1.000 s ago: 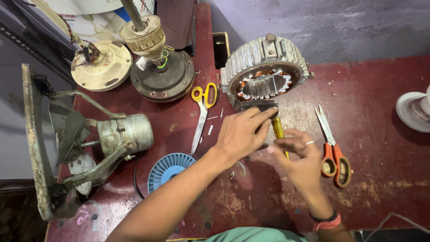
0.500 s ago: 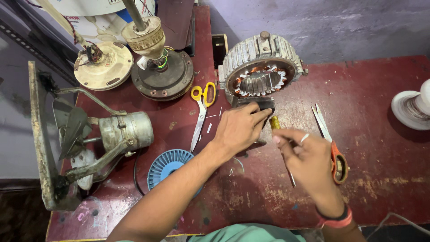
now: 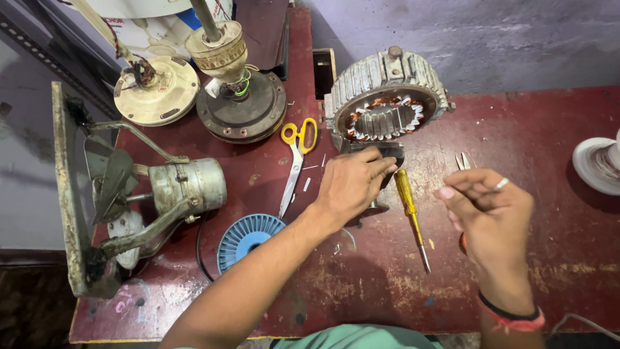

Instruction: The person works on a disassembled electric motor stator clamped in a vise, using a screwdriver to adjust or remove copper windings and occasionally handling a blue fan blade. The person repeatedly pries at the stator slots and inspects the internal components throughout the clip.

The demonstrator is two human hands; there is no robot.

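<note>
Ribbed grey motor stator tilted on red table; yellow-handled screwdriver lies flat nearby.

Both forearms are bare. The right hand wears a silver ring; its wrist carries an orange-red band with dark edging. Green garment at bottom.

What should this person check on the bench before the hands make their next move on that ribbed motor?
1. Left hand steadying the base of the ribbed motor housing: ok, it rests on the dark foot below the opening.
2. Right hand free: cannot tell, the fingertips are pinched together, perhaps on something thin.
3. Yellow-handled screwdriver within reach: ok, it lies on the table between the hands.
4. Yellow scissors out of the way: ok, lying left of the left hand.
5. Copper windings visible for work: ok, the opening faces the camera.
6. Second pair of scissors: not ok, mostly hidden under the right hand.
</note>
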